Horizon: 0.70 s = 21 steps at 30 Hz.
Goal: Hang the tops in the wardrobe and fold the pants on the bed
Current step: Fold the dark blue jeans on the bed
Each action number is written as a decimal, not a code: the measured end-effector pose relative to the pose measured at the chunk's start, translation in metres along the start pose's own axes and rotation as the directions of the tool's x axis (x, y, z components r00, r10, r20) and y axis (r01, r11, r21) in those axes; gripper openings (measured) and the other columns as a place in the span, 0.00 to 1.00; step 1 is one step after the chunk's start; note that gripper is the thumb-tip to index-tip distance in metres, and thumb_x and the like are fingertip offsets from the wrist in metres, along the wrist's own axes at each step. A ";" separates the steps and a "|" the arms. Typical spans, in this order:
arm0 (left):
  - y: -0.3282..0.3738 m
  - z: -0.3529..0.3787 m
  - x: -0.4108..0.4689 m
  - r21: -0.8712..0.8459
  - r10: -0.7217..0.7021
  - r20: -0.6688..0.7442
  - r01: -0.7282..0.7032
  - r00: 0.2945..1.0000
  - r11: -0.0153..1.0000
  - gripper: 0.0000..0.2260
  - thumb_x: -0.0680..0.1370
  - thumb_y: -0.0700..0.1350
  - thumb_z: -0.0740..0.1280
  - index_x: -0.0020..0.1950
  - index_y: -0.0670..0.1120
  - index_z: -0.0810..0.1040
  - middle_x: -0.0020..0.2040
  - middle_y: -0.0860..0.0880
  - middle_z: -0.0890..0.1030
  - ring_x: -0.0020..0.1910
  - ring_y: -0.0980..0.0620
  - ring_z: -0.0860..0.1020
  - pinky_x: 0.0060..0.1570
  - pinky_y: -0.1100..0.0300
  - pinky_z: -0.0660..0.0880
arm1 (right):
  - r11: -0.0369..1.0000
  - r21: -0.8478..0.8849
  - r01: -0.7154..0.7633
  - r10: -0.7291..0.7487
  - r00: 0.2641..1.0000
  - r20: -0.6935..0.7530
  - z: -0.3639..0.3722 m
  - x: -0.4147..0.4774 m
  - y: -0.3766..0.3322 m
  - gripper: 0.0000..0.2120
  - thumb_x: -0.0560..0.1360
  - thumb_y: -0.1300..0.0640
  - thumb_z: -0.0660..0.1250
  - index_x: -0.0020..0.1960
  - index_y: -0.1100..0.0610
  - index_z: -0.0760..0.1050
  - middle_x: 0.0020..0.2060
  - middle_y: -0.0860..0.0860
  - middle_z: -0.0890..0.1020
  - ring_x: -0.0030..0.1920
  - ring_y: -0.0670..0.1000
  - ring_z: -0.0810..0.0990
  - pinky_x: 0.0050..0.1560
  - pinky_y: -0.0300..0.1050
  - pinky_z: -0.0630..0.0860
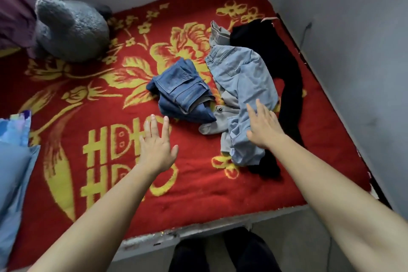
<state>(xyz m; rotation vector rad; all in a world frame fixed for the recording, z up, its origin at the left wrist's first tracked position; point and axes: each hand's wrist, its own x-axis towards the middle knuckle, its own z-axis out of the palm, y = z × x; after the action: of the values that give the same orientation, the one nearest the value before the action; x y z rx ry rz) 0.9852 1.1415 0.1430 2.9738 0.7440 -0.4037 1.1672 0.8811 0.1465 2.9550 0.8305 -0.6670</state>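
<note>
Red blanket (pixel 198 183) with yellow flowers and lettering covers the bed and fills most of the frame. Grey wall (pixel 353 73) runs along its edge from 12 to 3 o'clock. Grey plush toy (pixel 70 31) sits on the blanket at 10 o'clock, against purple cloth (pixel 15 6) in the corner. Light blue pillow (pixel 13 172) lies at 9 o'clock on the frame edge. Clothes pile is just off centre toward 2 o'clock. Black pants (pixel 271 51) are outermost, strung from 1 down to 4 o'clock, partly under the rest. Light blue jeans (pixel 242 77) lie crumpled on top of them, unfolded. Dark blue jeans (pixel 183 93) are folded into a compact bundle at the centre, touching the light pair's 9 o'clock side. Grey garment (pixel 212 127) pokes out under both, type unclear. Right hand (pixel 263 126) is over the light blue jeans' lower part, fingers straight and spread, gripping nothing; contact cannot be told. Left hand (pixel 157 146) is at 7 o'clock of the dark bundle, over bare blanket, fingers spread, empty.
</note>
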 end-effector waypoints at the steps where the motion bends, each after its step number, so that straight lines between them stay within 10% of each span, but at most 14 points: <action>1: -0.002 0.004 0.014 0.000 0.003 -0.004 -0.003 1.000 1.000 0.42 0.79 0.59 0.62 0.80 0.48 0.38 0.80 0.38 0.38 0.79 0.37 0.43 0.72 0.38 0.59 | 1.000 0.008 0.022 -0.022 1.000 0.006 0.004 0.016 -0.004 0.40 0.79 0.51 0.62 0.81 0.56 0.42 0.80 0.62 0.42 0.80 0.59 0.47 0.78 0.56 0.52; 12: -0.009 0.110 0.225 -0.032 0.166 -0.177 -0.174 0.970 0.984 0.46 0.74 0.69 0.63 0.82 0.48 0.46 0.81 0.43 0.43 0.80 0.42 0.46 0.71 0.42 0.62 | 0.979 0.123 0.162 -0.120 0.949 -0.292 0.094 0.228 -0.066 0.35 0.79 0.60 0.60 0.82 0.54 0.48 0.80 0.60 0.49 0.74 0.64 0.63 0.69 0.59 0.65; 17: -0.015 0.169 0.263 0.043 0.170 -0.087 -0.166 0.982 0.985 0.28 0.79 0.62 0.61 0.76 0.54 0.62 0.79 0.48 0.59 0.78 0.45 0.55 0.67 0.40 0.64 | 0.979 0.140 0.151 -0.071 0.887 -0.456 0.132 0.286 -0.102 0.42 0.73 0.67 0.60 0.82 0.54 0.46 0.80 0.62 0.46 0.74 0.65 0.63 0.63 0.60 0.70; 21: -0.026 0.201 0.256 -0.105 0.166 -0.149 -0.183 0.975 0.977 0.16 0.80 0.52 0.63 0.66 0.48 0.74 0.74 0.48 0.68 0.76 0.46 0.61 0.56 0.45 0.75 | 0.990 0.006 0.138 -0.133 0.964 -0.230 0.152 0.320 -0.118 0.45 0.72 0.65 0.64 0.82 0.51 0.46 0.81 0.58 0.46 0.79 0.62 0.51 0.76 0.58 0.58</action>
<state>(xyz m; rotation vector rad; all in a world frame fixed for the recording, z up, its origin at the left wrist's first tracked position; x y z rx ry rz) 1.1426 1.2588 -0.1175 2.9450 0.4897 -0.1375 1.2938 1.1249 -0.1063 3.0564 1.0554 -0.3414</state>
